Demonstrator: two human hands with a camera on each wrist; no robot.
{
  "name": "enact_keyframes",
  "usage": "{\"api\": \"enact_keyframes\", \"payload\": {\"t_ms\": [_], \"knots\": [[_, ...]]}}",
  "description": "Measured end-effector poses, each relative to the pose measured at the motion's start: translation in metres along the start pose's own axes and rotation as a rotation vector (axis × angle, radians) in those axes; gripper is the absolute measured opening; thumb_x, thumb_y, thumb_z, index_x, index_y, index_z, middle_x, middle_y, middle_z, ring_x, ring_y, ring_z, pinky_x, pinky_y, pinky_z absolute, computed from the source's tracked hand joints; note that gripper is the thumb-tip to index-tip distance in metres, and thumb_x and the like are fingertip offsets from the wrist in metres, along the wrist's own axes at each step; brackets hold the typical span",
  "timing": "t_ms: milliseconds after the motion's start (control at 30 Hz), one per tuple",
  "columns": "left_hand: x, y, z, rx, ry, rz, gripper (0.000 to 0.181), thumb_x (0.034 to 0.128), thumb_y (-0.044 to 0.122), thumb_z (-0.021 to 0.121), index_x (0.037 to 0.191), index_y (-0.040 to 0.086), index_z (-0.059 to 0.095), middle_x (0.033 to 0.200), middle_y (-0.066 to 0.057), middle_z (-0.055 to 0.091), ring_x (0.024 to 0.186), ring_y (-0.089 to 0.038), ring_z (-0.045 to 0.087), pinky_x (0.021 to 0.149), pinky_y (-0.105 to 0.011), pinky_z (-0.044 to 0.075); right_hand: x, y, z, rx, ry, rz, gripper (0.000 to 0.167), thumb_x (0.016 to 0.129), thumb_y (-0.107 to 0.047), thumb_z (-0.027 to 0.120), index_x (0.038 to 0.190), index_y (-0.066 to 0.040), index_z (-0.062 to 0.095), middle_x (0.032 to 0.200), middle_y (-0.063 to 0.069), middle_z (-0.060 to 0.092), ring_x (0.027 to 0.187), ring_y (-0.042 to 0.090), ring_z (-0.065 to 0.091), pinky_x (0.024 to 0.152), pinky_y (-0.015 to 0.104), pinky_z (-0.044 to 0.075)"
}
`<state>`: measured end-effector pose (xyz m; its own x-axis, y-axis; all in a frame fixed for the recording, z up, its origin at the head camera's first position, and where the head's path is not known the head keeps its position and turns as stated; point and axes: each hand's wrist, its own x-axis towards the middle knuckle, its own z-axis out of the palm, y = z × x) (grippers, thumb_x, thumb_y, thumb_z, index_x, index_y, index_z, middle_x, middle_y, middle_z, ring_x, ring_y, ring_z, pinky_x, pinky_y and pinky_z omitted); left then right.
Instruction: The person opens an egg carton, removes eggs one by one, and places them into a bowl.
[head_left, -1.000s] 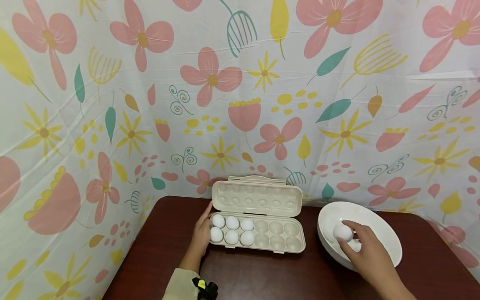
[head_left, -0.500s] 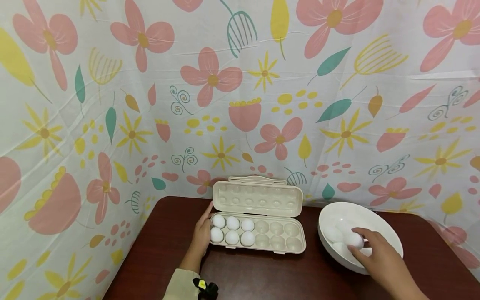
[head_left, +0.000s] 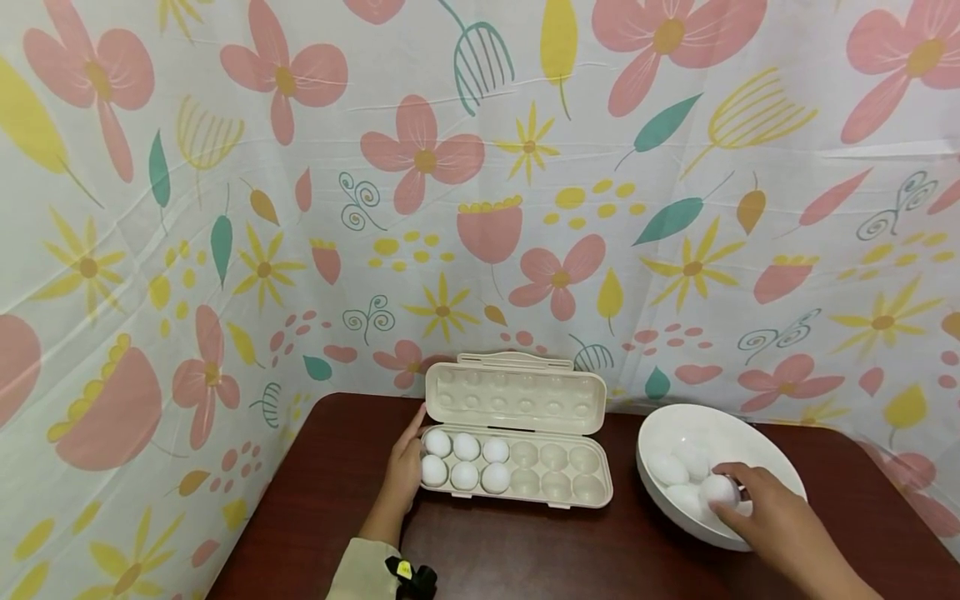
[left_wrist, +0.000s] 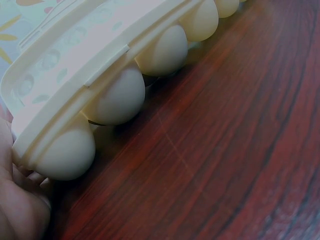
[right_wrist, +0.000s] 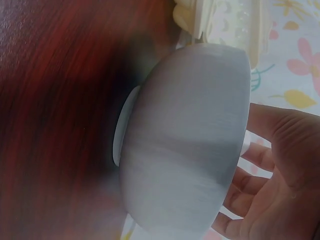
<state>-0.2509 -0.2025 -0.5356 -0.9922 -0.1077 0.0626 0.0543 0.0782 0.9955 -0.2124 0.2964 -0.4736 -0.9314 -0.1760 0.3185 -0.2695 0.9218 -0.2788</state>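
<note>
An egg carton [head_left: 558, 430] of cream plastic lies with its lid [head_left: 516, 398] raised, white eggs filling the cups of its left half. My left hand [head_left: 403, 467] rests against the carton's left end, the index finger stretched along the side. In the left wrist view this hand [left_wrist: 20, 200] touches the same end. To the right, my right hand [head_left: 776, 512] pinches a white egg [head_left: 717, 492] between thumb and fingers inside a white bowl [head_left: 780, 450]. More eggs [head_left: 667, 469] lie in the bowl. From the right wrist, the bowl wall [right_wrist: 185, 135] hides most of the egg.
Both carton and bowl stand on a dark red-brown wooden table [head_left: 525, 550]. Behind and to the left hangs a flower-printed cloth [head_left: 480, 275], close to the table's back edge. A black strap device [head_left: 412, 577] sits on the left wrist.
My right hand has shifted right and toward me within the bowl, lowering the egg it pinches among the others. More eggs in the bowl show now. The left hand and carton stay still.
</note>
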Motion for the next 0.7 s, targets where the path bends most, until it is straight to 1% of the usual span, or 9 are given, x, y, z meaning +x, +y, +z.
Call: {"api": "enact_keyframes", "payload": {"t_ms": [133, 167, 233, 333, 367, 500, 633, 700], "knots": [[-0.0009, 0.0008, 0.0004, -0.008, 0.006, 0.0, 0.067, 0.0968, -0.001, 0.03, 0.16, 0.02, 0.033, 0.144, -0.02, 0.057, 0.136, -0.032, 0.047, 0.11, -0.042, 0.034, -0.0015, 0.0019, 0.0005, -0.023, 0.025, -0.04, 0.044, 0.072, -0.021, 0.088, 0.111, -0.011, 0.068, 0.085, -0.002, 0.064, 0.071, 0.007, 0.053, 0.059, 0.028, 0.043], [-0.0002, -0.0004, 0.0008, -0.011, 0.009, -0.001, 0.067, 0.097, -0.001, 0.029, 0.16, 0.021, 0.033, 0.144, -0.02, 0.057, 0.136, -0.032, 0.047, 0.11, -0.043, 0.034, -0.0019, 0.0027, 0.0011, -0.032, 0.041, -0.056, 0.045, 0.071, -0.021, 0.088, 0.11, -0.012, 0.069, 0.084, -0.002, 0.064, 0.071, 0.007, 0.053, 0.058, 0.029, 0.043], [0.002, -0.005, 0.0013, -0.012, 0.014, -0.004, 0.066, 0.0979, 0.0, 0.029, 0.159, 0.025, 0.033, 0.144, -0.018, 0.057, 0.136, -0.032, 0.047, 0.11, -0.043, 0.035, -0.0024, 0.004, 0.0011, -0.045, 0.04, -0.066, 0.045, 0.071, -0.021, 0.088, 0.11, -0.013, 0.068, 0.085, -0.003, 0.065, 0.071, 0.007, 0.054, 0.058, 0.029, 0.044], [0.0028, -0.0057, 0.0014, -0.018, 0.011, -0.011, 0.066, 0.0989, 0.002, 0.028, 0.159, 0.027, 0.033, 0.145, -0.018, 0.056, 0.136, -0.033, 0.047, 0.11, -0.044, 0.034, -0.002, 0.0061, 0.0014, -0.065, 0.054, -0.083, 0.045, 0.069, -0.021, 0.089, 0.108, -0.013, 0.069, 0.084, -0.004, 0.065, 0.07, 0.006, 0.054, 0.058, 0.03, 0.044], [0.0028, -0.0056, 0.0014, -0.019, 0.012, -0.012, 0.066, 0.099, 0.002, 0.028, 0.159, 0.027, 0.033, 0.145, -0.018, 0.056, 0.136, -0.033, 0.047, 0.11, -0.044, 0.034, -0.0018, 0.0065, 0.0011, -0.069, 0.051, -0.083, 0.044, 0.069, -0.021, 0.089, 0.108, -0.013, 0.069, 0.083, -0.004, 0.064, 0.07, 0.006, 0.053, 0.058, 0.03, 0.044], [-0.0013, 0.0031, 0.0004, -0.015, 0.003, -0.011, 0.066, 0.098, 0.0, 0.029, 0.16, 0.023, 0.033, 0.144, -0.019, 0.057, 0.135, -0.033, 0.048, 0.109, -0.043, 0.035, 0.0005, 0.0066, -0.0009, -0.086, 0.022, -0.069, 0.044, 0.069, -0.021, 0.089, 0.107, -0.012, 0.069, 0.081, -0.004, 0.061, 0.068, 0.004, 0.048, 0.058, 0.032, 0.043], [-0.002, 0.0039, 0.0001, -0.01, 0.002, -0.013, 0.066, 0.0975, 0.0, 0.03, 0.16, 0.022, 0.033, 0.143, -0.018, 0.058, 0.134, -0.032, 0.048, 0.109, -0.042, 0.035, 0.0017, 0.0075, -0.0016, -0.102, -0.013, -0.057, 0.044, 0.069, -0.021, 0.088, 0.108, -0.011, 0.069, 0.081, -0.004, 0.059, 0.069, 0.005, 0.046, 0.06, 0.034, 0.043], [-0.002, 0.0032, 0.0001, -0.013, 0.002, -0.013, 0.066, 0.0977, 0.0, 0.03, 0.16, 0.021, 0.033, 0.142, -0.018, 0.058, 0.134, -0.032, 0.048, 0.109, -0.042, 0.035, 0.0011, 0.0087, -0.0006, -0.108, 0.001, -0.068, 0.044, 0.067, -0.02, 0.089, 0.106, -0.011, 0.069, 0.082, -0.003, 0.061, 0.069, 0.006, 0.048, 0.06, 0.035, 0.044]]}}
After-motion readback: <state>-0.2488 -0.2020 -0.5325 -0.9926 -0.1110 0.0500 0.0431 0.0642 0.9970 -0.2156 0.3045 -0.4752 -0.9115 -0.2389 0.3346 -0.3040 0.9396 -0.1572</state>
